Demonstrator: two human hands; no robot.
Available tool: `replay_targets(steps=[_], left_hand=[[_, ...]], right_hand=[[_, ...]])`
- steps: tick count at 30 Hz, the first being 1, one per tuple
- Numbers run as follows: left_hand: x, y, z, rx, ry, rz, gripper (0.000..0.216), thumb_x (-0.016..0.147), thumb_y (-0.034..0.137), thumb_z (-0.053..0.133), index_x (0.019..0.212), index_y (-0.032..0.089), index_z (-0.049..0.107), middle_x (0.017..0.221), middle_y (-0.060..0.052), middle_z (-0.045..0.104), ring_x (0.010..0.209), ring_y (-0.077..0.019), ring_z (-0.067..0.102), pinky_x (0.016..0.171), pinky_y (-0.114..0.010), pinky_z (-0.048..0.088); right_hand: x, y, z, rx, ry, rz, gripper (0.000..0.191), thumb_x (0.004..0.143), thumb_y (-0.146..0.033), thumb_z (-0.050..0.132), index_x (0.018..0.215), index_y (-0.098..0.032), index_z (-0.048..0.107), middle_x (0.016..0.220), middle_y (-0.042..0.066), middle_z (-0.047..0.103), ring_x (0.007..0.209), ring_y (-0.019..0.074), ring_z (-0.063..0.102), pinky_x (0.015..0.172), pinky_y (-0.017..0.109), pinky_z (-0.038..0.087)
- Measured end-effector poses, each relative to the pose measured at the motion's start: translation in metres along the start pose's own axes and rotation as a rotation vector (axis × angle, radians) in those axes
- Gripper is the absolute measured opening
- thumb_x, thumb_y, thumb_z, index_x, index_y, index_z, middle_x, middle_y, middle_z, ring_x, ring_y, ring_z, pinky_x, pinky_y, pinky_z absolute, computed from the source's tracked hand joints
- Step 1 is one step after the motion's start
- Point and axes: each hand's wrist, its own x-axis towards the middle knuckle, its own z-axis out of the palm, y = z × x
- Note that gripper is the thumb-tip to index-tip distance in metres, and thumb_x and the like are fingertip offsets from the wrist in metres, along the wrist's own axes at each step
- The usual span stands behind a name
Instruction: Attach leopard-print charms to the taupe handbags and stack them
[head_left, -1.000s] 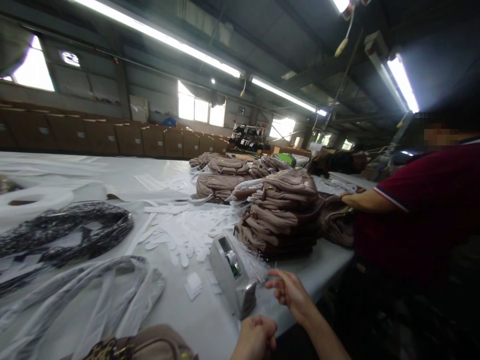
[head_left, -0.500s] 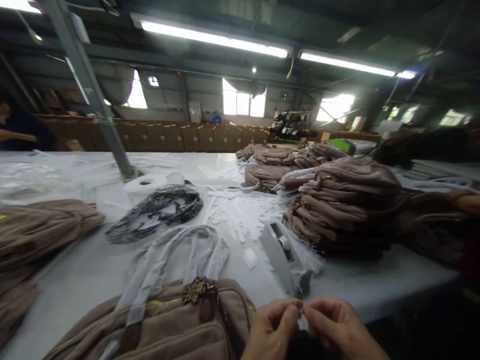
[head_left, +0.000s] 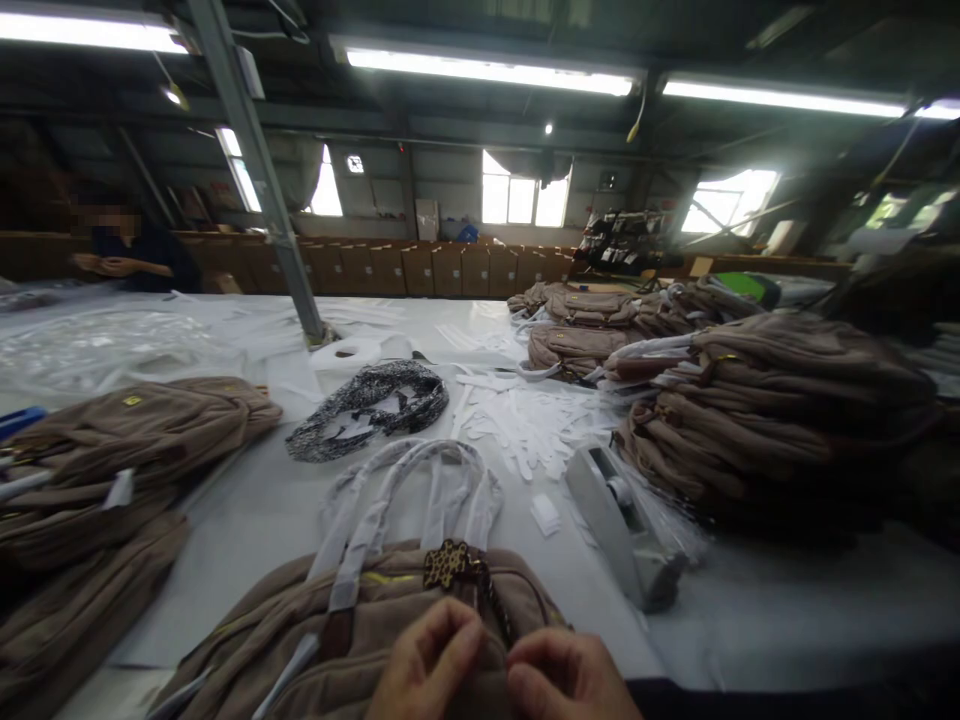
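A brown fabric handbag (head_left: 375, 620) lies in front of me, its two handles (head_left: 375, 490) wrapped in white paper. Near its top edge hangs a leopard-patterned charm (head_left: 448, 565) with a dark strap beside it. Over the bag's front, just below the charm, my left hand (head_left: 431, 660) has thumb and forefinger pinched together. My right hand (head_left: 566, 675) is closed in a similar pinch a little to the right, apart from the left. Whatever the fingertips hold is too small to make out. A grey tape dispenser (head_left: 611, 525) stands right of the bag.
Brown bags are stacked at the right (head_left: 735, 430) and left (head_left: 142, 430). Behind the handbag lie a coil of black-and-white speckled cord (head_left: 367, 408), loose white strips (head_left: 525, 425) and a white roll (head_left: 345, 352). A metal post (head_left: 259, 170) rises behind; another person (head_left: 135, 250) sits far left.
My hands have moved left from in front of the tape dispenser to over the handbag, and the gap between them has widened. The view has turned left.
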Motion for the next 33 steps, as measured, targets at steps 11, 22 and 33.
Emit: replay_targets(steps=[11,22,33], left_hand=[[0.061,0.015,-0.062,0.616,-0.112,0.146,0.022,0.081,0.034,0.05,0.076,0.017,0.061,0.073,0.0,0.063,0.074,-0.0178,0.057,0.069,-0.025,0.041],[0.05,0.011,-0.045,0.856,-0.134,0.276,0.015,0.082,0.025,0.05,0.073,0.02,0.06,0.079,-0.002,0.06,0.081,-0.0191,0.053,0.072,-0.028,0.035],[0.016,0.02,0.003,0.679,-0.279,0.415,0.015,0.084,0.015,0.043,0.075,0.019,0.053,0.077,-0.001,0.063,0.071,-0.0143,0.055,0.065,-0.023,0.037]], right_hand=[[0.055,-0.034,0.028,-0.594,0.288,-0.225,0.016,0.073,-0.02,0.058,0.082,-0.02,0.071,0.07,0.001,0.067,0.066,0.0175,0.06,0.061,0.024,0.041],[0.056,-0.024,0.026,-0.44,0.246,-0.163,0.028,0.075,-0.024,0.058,0.1,-0.018,0.069,0.074,0.002,0.07,0.069,0.019,0.064,0.067,0.026,0.045],[0.074,-0.017,0.017,-0.019,0.107,-0.122,0.058,0.08,-0.065,0.045,0.085,-0.011,0.066,0.069,0.005,0.066,0.066,0.0172,0.06,0.063,0.028,0.045]])
